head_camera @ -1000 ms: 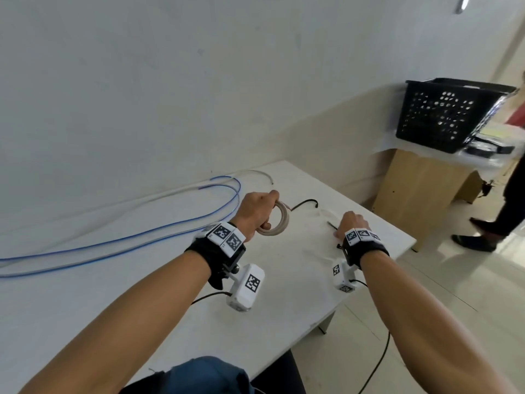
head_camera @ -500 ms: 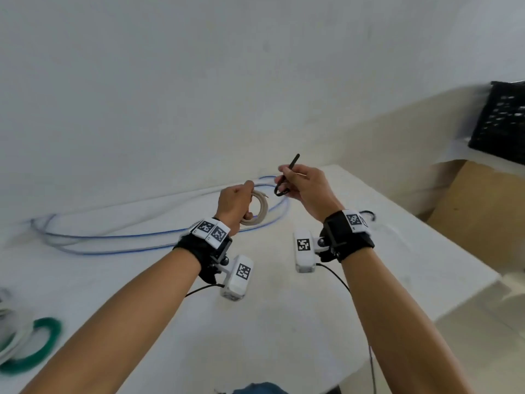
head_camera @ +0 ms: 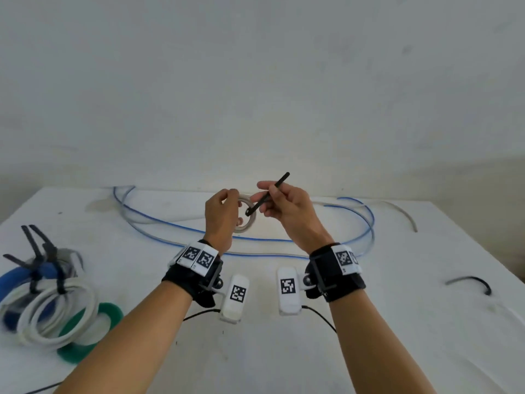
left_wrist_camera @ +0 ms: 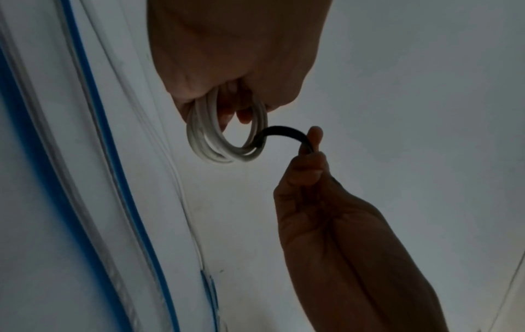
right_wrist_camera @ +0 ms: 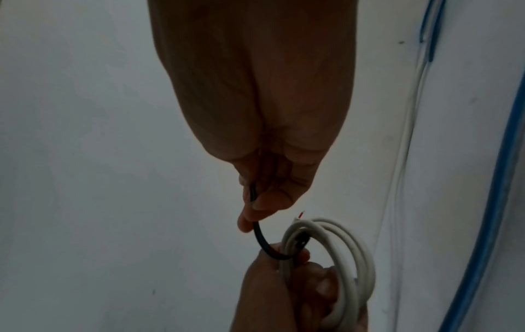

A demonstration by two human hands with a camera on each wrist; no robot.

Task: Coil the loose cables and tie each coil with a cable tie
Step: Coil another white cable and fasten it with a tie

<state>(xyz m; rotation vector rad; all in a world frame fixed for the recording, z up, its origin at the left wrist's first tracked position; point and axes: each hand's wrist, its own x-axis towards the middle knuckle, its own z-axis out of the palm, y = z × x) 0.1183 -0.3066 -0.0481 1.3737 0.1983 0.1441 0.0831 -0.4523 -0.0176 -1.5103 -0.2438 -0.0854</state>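
While the left hand [head_camera: 222, 214] grips a small white cable coil [head_camera: 247, 220] above the white table [head_camera: 369, 336], fingers curled through its loops, the right hand [head_camera: 287, 211] pinches a black cable tie [head_camera: 267, 194] between thumb and fingertips. The tie's lower end meets the coil's rim; in the left wrist view it seems to hook around the strands, though the dim picture leaves that uncertain. Behind both hands, loose blue and grey cables [head_camera: 284, 240] lie in long curves on the table. At the left edge sits a pile of tied coils [head_camera: 54, 308], white, blue and green. Another black cable tie [head_camera: 471, 281] lies well apart at the right.
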